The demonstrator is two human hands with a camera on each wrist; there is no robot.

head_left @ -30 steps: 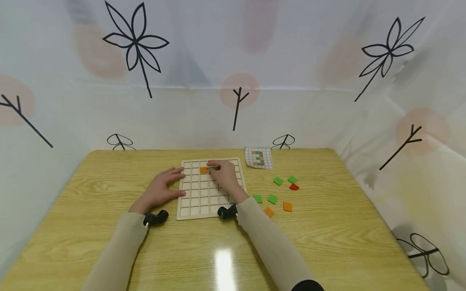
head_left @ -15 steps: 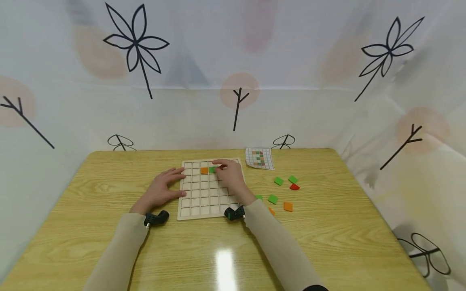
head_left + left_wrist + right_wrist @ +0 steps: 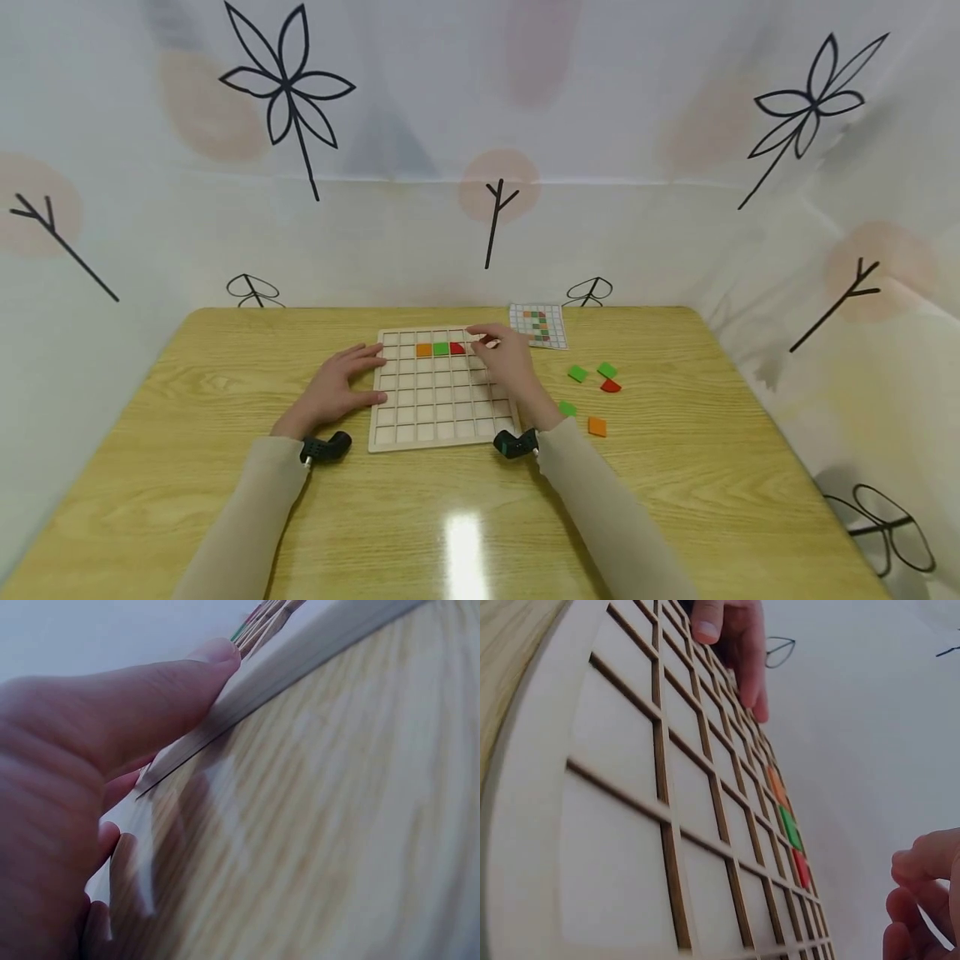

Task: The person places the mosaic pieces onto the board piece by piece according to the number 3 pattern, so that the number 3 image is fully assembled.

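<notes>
A pale wooden grid board (image 3: 423,412) lies on the table. In one of its upper rows an orange square tile (image 3: 423,349), a green square tile (image 3: 441,348) and a red quarter-round tile (image 3: 457,348) sit side by side; the right wrist view shows the same trio in their cells. My left hand (image 3: 335,387) is spread at the board's left edge, and its thumb (image 3: 165,697) rests on the rim. Just right of the red tile is my right hand (image 3: 510,358), over the board's upper right part. Its fingers (image 3: 922,859) are loosely bent, with no tile visible between them.
A printed pattern sheet (image 3: 551,327) lies behind the board's right side. Right of the board are loose green tiles (image 3: 577,373), another red quarter-round tile (image 3: 611,386) and an orange tile (image 3: 597,427). The right sleeve (image 3: 600,500) crosses the table's front.
My right hand has moved right, away from the green tile, which lies in its cell. The red tile now shows in the cell beside it. My left hand has stayed at the board's edge.
</notes>
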